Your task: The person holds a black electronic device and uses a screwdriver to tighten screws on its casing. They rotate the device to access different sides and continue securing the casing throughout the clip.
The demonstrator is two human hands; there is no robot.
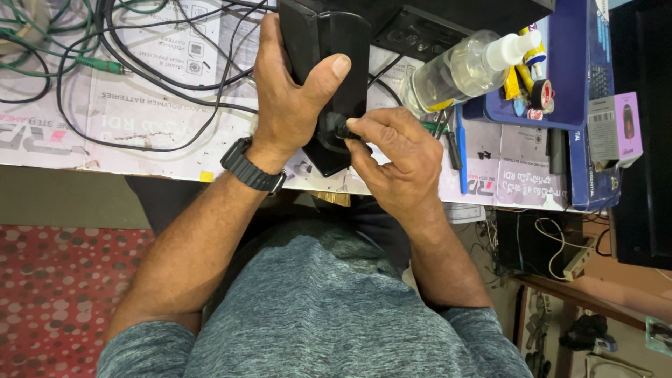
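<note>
My left hand (pixel 290 94), with a black watch on its wrist, wraps around a black box-shaped device (pixel 329 42) that stands at the table's near edge, thumb pressed on its front face. My right hand (pixel 395 157) pinches a small black round knob or plug (pixel 334 128) low on the device's front, with the fingertips closed on it. Part of the device's lower end is hidden behind both hands.
The table (pixel 126 133) is covered with printed paper. Black and green cables (pixel 84 49) lie at the left. A clear spray bottle (pixel 465 70) lies at the right beside a blue tray (pixel 560 84) of small items. A small box (pixel 614 129) and dark equipment sit far right.
</note>
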